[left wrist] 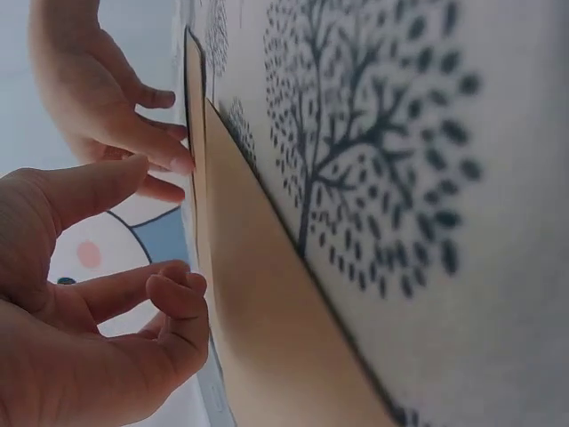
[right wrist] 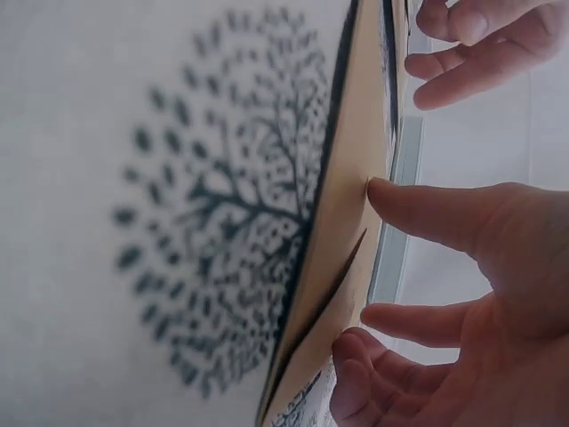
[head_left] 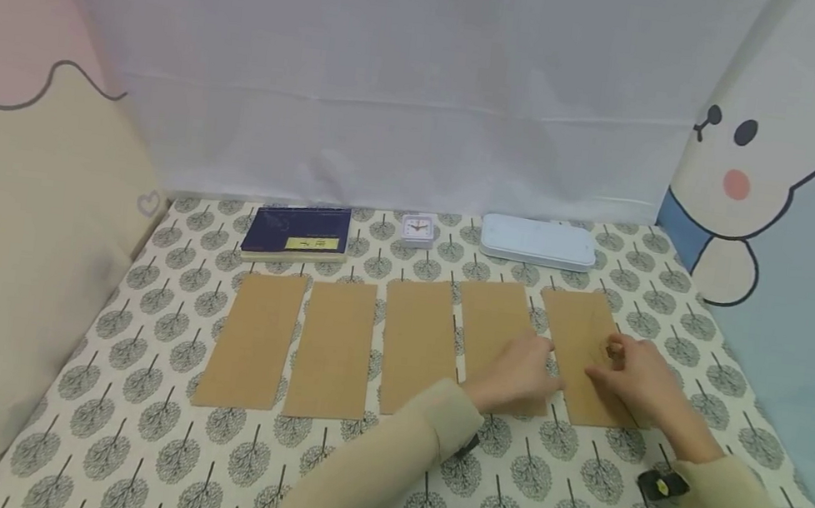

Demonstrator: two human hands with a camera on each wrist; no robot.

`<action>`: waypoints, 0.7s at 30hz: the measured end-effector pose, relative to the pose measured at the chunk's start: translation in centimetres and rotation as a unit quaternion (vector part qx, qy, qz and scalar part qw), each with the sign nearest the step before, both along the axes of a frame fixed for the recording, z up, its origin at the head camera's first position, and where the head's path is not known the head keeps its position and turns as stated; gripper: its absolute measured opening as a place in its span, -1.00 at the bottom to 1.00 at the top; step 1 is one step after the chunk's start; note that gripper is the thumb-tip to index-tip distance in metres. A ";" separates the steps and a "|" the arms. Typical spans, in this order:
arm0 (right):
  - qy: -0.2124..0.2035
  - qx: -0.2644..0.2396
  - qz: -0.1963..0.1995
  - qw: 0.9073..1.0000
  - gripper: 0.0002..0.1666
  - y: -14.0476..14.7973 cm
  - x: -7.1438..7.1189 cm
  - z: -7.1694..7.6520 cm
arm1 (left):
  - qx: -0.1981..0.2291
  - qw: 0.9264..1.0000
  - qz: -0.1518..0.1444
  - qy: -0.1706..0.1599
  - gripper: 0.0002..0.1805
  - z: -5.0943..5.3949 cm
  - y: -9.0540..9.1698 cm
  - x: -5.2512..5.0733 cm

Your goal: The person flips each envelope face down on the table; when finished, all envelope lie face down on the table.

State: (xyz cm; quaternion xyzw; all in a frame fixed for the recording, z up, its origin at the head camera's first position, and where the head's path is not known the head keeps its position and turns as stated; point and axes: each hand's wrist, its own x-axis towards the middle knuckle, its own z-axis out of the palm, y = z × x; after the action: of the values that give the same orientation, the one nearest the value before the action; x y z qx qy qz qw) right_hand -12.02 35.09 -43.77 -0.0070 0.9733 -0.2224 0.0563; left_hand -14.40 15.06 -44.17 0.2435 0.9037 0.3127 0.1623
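Several brown paper rectangles lie side by side in a row. My right hand (head_left: 638,379) is over the rightmost brown rectangle (head_left: 578,328). In the right wrist view, its thumb and fingertips meet or nearly meet the paper (right wrist: 342,191), spread apart; a lifted edge or fold shows beside them. My left hand (head_left: 518,371) hovers above the neighbouring brown rectangle (head_left: 494,314), its thumb apart from the loosely bent fingers. Nothing shows between the left fingers in the left wrist view, and their contact with the paper (left wrist: 258,311) is unclear.
Along the back of the tree-patterned tablecloth (head_left: 150,459) stand a dark blue book (head_left: 290,228), a small white clock (head_left: 418,230) and a pale blue case (head_left: 537,242). More brown rectangles (head_left: 331,346) lie to the left. White fabric (head_left: 412,79) hangs behind.
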 end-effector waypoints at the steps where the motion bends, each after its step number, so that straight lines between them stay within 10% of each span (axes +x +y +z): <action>1: -0.003 0.000 0.000 1.000 -0.14 0.0 -0.1 0.1 | 0.001 1.000 0.004 -0.004 -0.70 0.0 0.2 -0.2; 21: -0.082 0.021 -0.078 0.993 0.24 1.3 -0.5 0.3 | -0.054 0.998 0.007 -0.017 -0.71 0.3 2.3 -0.9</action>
State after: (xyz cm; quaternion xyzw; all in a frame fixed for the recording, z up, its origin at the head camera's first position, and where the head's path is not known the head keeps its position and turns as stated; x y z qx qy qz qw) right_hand -12.56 36.43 -43.44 0.0881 0.9674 -0.2057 0.1187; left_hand -15.26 17.38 -43.85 0.2231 0.9178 0.2688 0.1887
